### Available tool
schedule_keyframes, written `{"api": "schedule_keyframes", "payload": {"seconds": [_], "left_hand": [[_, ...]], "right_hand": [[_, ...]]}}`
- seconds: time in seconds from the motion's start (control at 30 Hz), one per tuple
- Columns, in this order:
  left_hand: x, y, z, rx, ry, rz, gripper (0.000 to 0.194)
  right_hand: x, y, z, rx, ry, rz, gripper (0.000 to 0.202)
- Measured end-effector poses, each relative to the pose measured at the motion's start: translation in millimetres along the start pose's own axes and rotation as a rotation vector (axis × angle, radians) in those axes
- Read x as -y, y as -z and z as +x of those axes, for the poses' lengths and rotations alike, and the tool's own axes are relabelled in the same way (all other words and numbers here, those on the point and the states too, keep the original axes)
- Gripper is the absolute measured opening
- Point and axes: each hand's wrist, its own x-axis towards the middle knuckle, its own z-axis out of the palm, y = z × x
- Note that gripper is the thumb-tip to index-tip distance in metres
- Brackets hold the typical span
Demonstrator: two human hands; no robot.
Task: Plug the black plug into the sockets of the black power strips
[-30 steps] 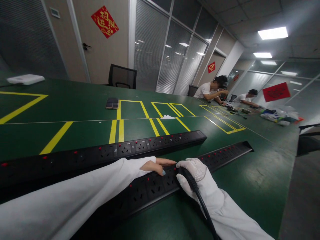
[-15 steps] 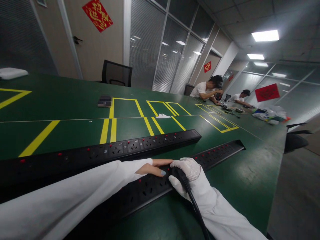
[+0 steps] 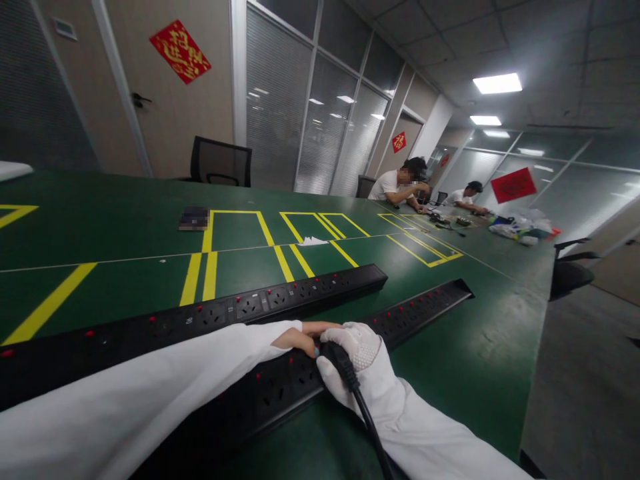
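While the right hand [image 3: 357,357] pinched the black plug [image 3: 336,358] at the nearer power strip [image 3: 287,383], at six o'clock, the left hand [image 3: 299,341] lay toward its nine, grip unclear; plugging or unplugging seemed in hand, next calling for straight, steady force.

Red door sign [image 3: 181,51] reads 招财进宝, farther sign [image 3: 399,142] 福.

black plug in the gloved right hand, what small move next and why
Perhaps press the black plug gently toward the near power strip: the right hand grips it over the strip, the left hand is close beside, and the plug's prongs are hidden, so a push might show whether it's seated.
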Motion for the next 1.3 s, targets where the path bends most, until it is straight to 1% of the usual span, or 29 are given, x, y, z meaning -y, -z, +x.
{"api": "schedule_keyframes", "payload": {"seconds": [0.07,0.17,0.33,0.5,0.63,0.7,0.8,0.83,0.9,1.0,1.13,1.2,1.3], "left_hand": [[-3,-1.1,5,0.009,0.028,0.008,0.070],[-7,-4.1,7,0.003,0.051,0.020,0.070],[-11,-9.6,0,-0.050,0.039,0.029,0.069],[-11,-10.5,-3,-0.062,0.020,0.029,0.067],[-8,-7.6,-2,-0.041,-0.014,0.030,0.065],[-7,-5.8,-1,-0.036,-0.035,0.054,0.064],[-6,-2.9,0,-0.027,-0.049,0.093,0.063],[-5,-2.1,1,-0.021,-0.048,0.092,0.062],[-4,-1.5,2,-0.022,-0.044,0.073,0.061],[-6,-4.8,1,-0.067,-0.035,0.050,0.055],[-17,-15.2,-6,-0.130,-0.039,0.049,0.038],[-22,-20.2,-10,-0.143,-0.040,0.053,0.034],[-26,-24.3,-13,-0.150,-0.035,0.062,0.033]], "right_hand": [[0,-3,1,-0.014,0.002,0.002,0.016],[-2,-6,0,-0.031,0.017,0.017,0.018],[-9,-2,-1,0.042,0.046,0.025,0.028],[-17,1,0,0.109,0.050,0.005,0.034],[-20,1,-3,0.097,0.070,-0.004,0.037],[-20,-1,-4,0.083,0.062,0.018,0.033],[-15,-9,1,0.071,0.028,0.093,0.021],[-13,-14,3,0.071,0.021,0.117,0.020],[-9,-24,8,0.082,0.016,0.157,0.024],[-9,-36,12,0.110,0.002,0.212,0.035],[-15,-44,10,0.128,-0.009,0.239,0.040],[-15,-49,12,0.123,-0.013,0.254,0.042],[-9,-63,20,0.111,-0.052,0.264,0.047]]}}
